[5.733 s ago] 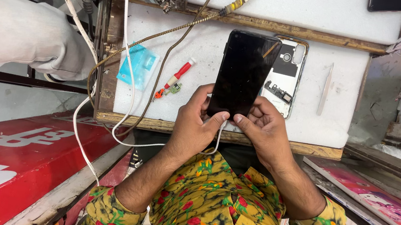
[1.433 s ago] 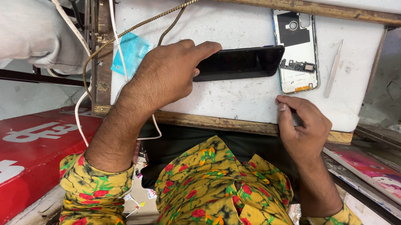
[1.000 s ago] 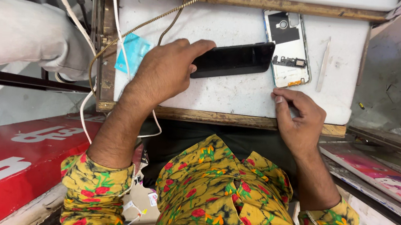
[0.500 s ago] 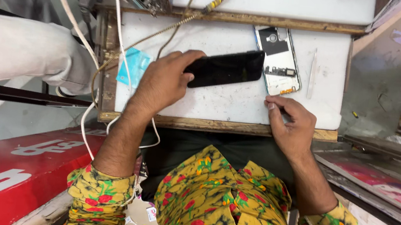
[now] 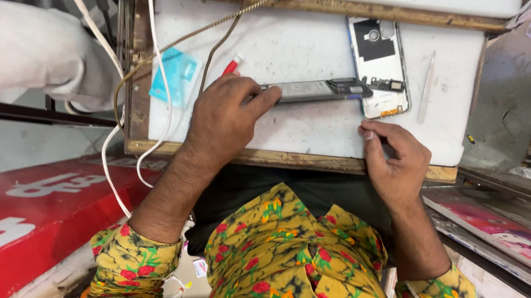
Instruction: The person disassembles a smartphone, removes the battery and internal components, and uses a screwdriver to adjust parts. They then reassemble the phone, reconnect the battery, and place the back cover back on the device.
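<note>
Phone (image 5: 321, 90) on edge under left hand (image 5: 227, 109), near board's front edge (image 5: 290, 160).

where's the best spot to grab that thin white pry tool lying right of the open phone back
Grip the white pry tool near its middle, pinching its two long edges from above. It lies flat and lengthwise on the white board, clear of the open phone back, so both sides look free; the right hand is nearest.
</note>
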